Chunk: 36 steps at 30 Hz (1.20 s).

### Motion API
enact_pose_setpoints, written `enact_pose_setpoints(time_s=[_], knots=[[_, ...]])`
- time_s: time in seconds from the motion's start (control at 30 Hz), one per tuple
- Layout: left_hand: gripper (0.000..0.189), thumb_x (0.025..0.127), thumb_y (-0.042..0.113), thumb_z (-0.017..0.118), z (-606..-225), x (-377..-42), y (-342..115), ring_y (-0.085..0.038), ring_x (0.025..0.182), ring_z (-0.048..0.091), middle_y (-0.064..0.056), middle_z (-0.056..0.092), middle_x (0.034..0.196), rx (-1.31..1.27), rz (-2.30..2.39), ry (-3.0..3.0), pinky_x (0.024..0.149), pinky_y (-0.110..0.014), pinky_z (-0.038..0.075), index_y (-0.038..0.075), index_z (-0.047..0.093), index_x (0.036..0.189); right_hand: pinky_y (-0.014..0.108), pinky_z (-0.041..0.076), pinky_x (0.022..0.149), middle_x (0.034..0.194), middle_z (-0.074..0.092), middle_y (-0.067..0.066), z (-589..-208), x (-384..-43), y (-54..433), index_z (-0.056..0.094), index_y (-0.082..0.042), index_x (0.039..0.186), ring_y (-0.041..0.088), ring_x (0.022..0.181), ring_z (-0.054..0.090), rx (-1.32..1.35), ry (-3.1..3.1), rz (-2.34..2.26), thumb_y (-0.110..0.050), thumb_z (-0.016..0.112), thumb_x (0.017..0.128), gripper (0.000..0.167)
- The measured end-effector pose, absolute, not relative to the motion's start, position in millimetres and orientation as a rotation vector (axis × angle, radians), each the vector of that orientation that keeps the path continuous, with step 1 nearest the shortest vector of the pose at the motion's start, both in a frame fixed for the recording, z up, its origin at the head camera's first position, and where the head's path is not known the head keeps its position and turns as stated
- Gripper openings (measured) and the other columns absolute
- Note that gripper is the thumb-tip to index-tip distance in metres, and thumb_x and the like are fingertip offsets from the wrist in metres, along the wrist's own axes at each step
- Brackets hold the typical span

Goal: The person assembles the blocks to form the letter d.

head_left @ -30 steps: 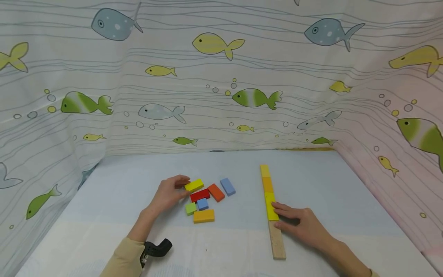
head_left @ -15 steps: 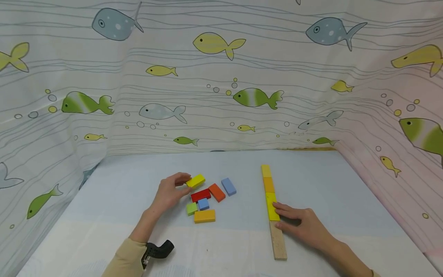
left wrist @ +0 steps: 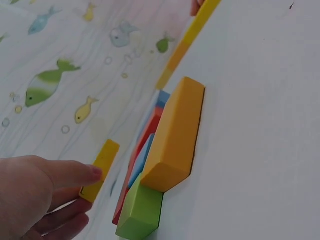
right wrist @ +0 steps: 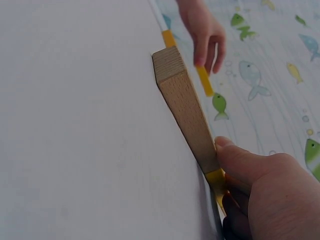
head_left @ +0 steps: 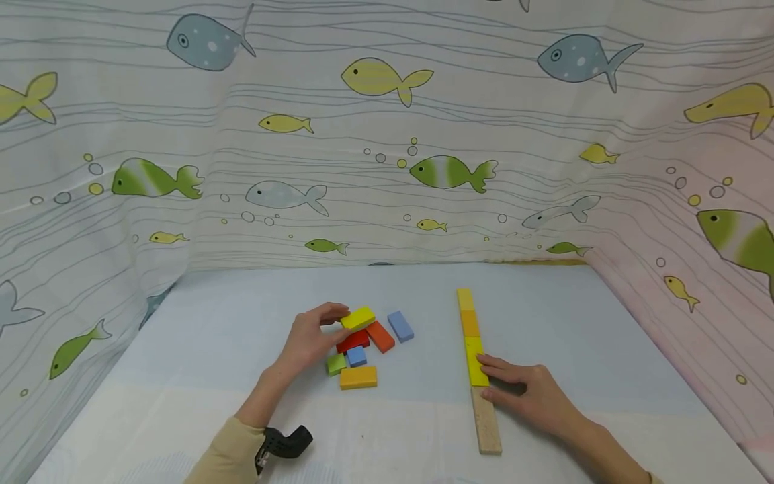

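Note:
My left hand [head_left: 307, 341] pinches a bright yellow block [head_left: 360, 316] between thumb and fingers, lifted over the loose blocks. In the left wrist view the held yellow block [left wrist: 110, 155] shows apart from the pile. Partly behind it in the head view lie a red block [head_left: 353, 341] and an orange-red block [head_left: 381, 336]. My right hand [head_left: 538, 396] rests at a straight row of blocks, fingertips on a yellow block [head_left: 474, 363] and thumb by its joint with a plain wooden block [head_left: 486, 423]. Farther along the row are an orange block [head_left: 469, 324] and a pale yellow block [head_left: 464, 299].
Around the pile lie a long blue block [head_left: 400, 326], a small blue block [head_left: 357, 356], a green block [head_left: 336, 365] and an orange-yellow block [head_left: 359, 378]. A fish-patterned cloth [head_left: 363, 154] hangs behind the table and at both sides.
My left hand has raised the yellow block from beside the red one and carried it to the right over the pile. The right hand has stayed at the row.

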<state>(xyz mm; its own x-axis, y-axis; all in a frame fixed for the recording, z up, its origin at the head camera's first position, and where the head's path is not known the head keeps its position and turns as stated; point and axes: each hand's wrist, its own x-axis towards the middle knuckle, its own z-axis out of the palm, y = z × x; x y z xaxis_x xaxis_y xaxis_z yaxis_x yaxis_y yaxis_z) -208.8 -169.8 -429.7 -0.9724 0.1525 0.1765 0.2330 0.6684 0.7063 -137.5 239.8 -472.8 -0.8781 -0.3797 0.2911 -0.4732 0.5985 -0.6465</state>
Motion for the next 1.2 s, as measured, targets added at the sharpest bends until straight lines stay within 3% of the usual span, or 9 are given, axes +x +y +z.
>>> enact_pose_setpoints(time_s=[0.3,0.73,1.2], knots=[[0.038,0.087,0.014,0.077,-426.4,-199.2,-158.9,-0.031,0.112,0.066,-0.006,0.072,0.119,-0.388,-1.224,-2.763,0.097,-0.047,0.054,0.012,0.066,0.124,0.012,0.043,0.098,0.134,0.063,-0.01,-476.7,-136.4,239.2,0.072,-0.016,0.124,0.015,0.124,0.059,0.706,-2.697,1.186,-0.04,0.078,0.084,0.048],[0.036,0.085,0.012,0.079,-425.0,-183.6,-128.2,-0.022,0.102,0.069,-0.002,0.073,0.115,-0.498,-1.268,-2.715,0.091,-0.04,0.057,0.014,0.068,0.119,0.013,0.044,0.099,0.134,0.063,-0.011,-475.2,-137.5,239.6,0.072,-0.016,0.124,0.015,0.124,0.059,0.724,-2.694,1.155,-0.041,0.078,0.084,0.047],[0.028,0.084,0.005,0.078,-432.1,-175.7,-109.3,-0.023,0.09,0.07,-0.005,0.075,0.105,-0.706,-1.319,-2.629,0.087,-0.044,0.058,0.006,0.07,0.111,0.019,0.047,0.099,0.133,0.063,-0.012,-475.4,-138.4,239.9,0.072,-0.018,0.125,0.016,0.124,0.059,0.708,-2.708,1.133,-0.043,0.078,0.083,0.049]])
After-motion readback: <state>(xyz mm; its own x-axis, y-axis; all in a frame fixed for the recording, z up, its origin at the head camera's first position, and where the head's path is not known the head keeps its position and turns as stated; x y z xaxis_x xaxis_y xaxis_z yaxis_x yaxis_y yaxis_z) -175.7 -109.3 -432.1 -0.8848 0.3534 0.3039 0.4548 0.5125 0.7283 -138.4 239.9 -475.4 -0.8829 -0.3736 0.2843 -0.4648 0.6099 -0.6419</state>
